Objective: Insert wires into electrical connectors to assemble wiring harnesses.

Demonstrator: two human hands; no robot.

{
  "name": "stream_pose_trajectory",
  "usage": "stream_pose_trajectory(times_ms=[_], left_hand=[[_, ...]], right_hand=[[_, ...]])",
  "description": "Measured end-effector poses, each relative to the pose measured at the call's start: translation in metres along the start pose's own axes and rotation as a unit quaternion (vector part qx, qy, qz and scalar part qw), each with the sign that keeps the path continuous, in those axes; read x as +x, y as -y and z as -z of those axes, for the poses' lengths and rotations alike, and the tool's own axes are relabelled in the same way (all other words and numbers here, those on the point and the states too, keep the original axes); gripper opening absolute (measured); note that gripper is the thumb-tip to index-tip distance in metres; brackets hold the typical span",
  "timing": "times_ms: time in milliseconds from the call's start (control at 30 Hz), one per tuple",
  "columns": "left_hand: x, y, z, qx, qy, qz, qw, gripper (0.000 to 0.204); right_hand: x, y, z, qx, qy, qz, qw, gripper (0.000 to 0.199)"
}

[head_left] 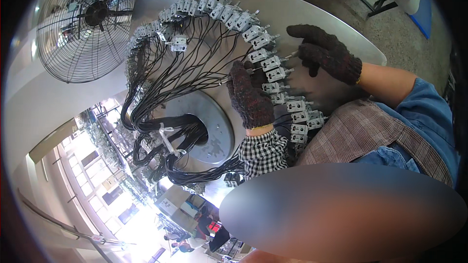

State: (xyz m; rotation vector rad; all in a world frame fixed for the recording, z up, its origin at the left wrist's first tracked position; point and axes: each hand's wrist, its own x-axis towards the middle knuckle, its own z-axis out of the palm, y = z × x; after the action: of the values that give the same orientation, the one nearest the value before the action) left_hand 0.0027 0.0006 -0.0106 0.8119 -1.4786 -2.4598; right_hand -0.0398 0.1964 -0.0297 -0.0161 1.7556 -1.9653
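Steel worktop (pixel 292 9) carries the work; its rounded corner is at the right of the view, and a wire-cage fan (pixel 97 15) stands by its left edge. Black cables (pixel 187 125) fan out over the middle of the worktop from a thick bundle; limp singly, probably heavy and springy as a mass, so best lifted at the gathered part with support beneath. They meet a round grey plate (pixel 219 141) at its dark central opening; whether they pass through cannot be told. The right hand (pixel 329 53), in a dark knit glove, lies palm down with one finger reaching out and the rest partly curled beside the row; grip unclear. The left hand (pixel 251 97), gloved alike, has its fingers together over the cable ends; whether it pinches anything is hidden. Grey metal housings (pixel 263 40) end the cables and curve in a row from the left edge, round below the top edge, to the person's side. Judged light, hard, and smooth enough to slip in knit: hold by the flat sides, sparing the cable joint. A whitish tie (pixel 167 139) binds the bundle. A slim pin (pixel 292 55) shows at the right hand; likely easily bent, a poor handle.
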Motion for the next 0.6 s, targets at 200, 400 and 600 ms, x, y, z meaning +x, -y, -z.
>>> stream_pose_trajectory(times_ms=[200, 400, 600], left_hand=[[-0.002, -0.007, -0.005, 0.006, -0.006, 0.012, 1.000, 0.023], [-0.007, -0.009, -0.010, -0.002, -0.014, 0.034, 0.999, 0.023], [-0.004, -0.004, -0.004, 0.000, -0.001, 0.011, 1.000, 0.024]], right_hand=[[-0.001, 0.022, 0.001, -0.003, 0.011, -0.061, 0.998, 0.041], [0.001, -0.001, 0.003, 0.011, 0.014, 0.001, 1.000, 0.041], [-0.002, 0.004, 0.006, -0.001, 0.027, -0.012, 1.000, 0.040]])
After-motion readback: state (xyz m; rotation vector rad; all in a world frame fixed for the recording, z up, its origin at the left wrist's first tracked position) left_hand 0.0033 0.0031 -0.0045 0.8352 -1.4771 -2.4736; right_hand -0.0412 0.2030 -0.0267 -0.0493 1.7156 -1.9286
